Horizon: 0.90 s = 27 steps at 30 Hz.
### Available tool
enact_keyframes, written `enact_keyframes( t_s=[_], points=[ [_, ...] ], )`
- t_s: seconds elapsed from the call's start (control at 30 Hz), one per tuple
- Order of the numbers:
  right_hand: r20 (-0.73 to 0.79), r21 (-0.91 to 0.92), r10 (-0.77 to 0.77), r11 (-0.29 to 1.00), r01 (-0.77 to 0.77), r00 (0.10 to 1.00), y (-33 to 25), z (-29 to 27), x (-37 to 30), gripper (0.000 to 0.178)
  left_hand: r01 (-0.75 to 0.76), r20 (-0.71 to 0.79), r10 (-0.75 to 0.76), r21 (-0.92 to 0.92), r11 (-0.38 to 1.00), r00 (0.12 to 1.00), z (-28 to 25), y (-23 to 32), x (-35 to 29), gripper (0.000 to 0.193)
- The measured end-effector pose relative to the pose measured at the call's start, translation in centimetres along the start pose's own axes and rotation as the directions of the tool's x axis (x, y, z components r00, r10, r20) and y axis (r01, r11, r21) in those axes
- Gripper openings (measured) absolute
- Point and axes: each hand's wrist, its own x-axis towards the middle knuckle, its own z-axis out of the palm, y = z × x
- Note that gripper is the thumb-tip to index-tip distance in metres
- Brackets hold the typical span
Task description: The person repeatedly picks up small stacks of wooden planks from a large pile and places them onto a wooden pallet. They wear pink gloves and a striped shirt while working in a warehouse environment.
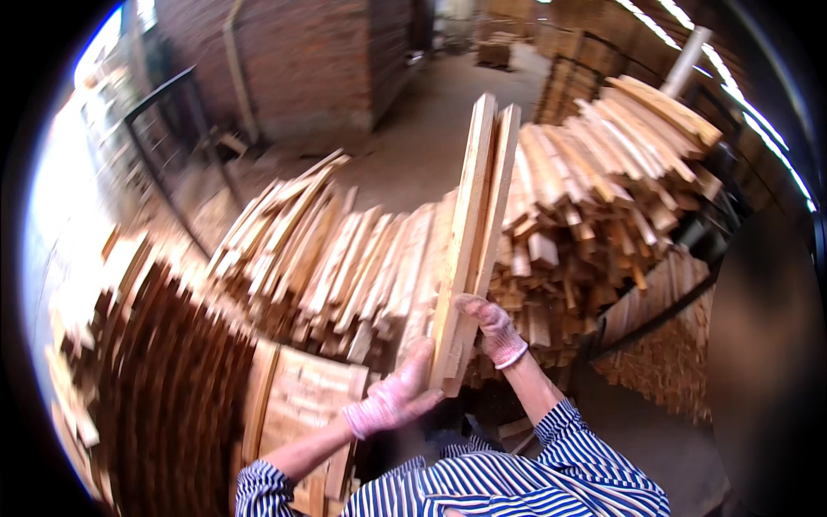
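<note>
Two or more long wooden strips (472, 207) are held together, tilted away from me, their near ends close to my body. My left hand (403, 389), in a pinkish-white knit glove, grips the bundle's lower left side near its end. On the right side, a bit higher, my right hand (494, 330) in a similar glove closes round the bundle, thumb across the near face. Behind the strips lies a long pile of loose wooden strips (362, 263), fanned side by side. Fingers on the far side of the bundle are hidden.
A higher wood pile (603, 164) rises at the right. Tightly stacked boards (164, 379) stand at the lower left, with a pale wooden panel (310, 388) beside them. A black metal frame (168, 164) stands at the left before a brick wall (301, 69). Another stack (663, 345) sits low right.
</note>
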Motion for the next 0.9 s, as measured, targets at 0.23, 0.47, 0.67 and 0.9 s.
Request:
enact_keyframes(
  t_s=[0.23,0.47,0.67,0.9],
  points=[
    [0.411,0.003,0.248,0.962,-0.273,0.877,1.1,21.0,-2.8,0.083,-0.212,-0.589,-0.269,-0.620,0.755,0.762,-12.4,-1.8,-8.6,0.095],
    [0.657,0.061,0.186,0.953,-0.298,0.730,-1.0,38.5,-2.6,0.087,-0.143,-0.799,-0.341,-0.462,0.875,0.494,-10.6,-4.1,-28.5,0.065],
    [0.710,-0.298,0.343,0.938,-0.179,0.615,17.1,48.0,-4.7,0.071,0.510,-0.641,-0.550,-0.273,0.816,0.536,-5.8,-16.1,-38.5,0.069],
    [0.839,-0.339,0.328,0.939,-0.055,0.433,21.1,54.2,-3.0,0.096,-0.232,-0.754,-0.535,-0.638,0.734,0.381,-4.3,-21.5,-42.0,0.033]
  ],
)
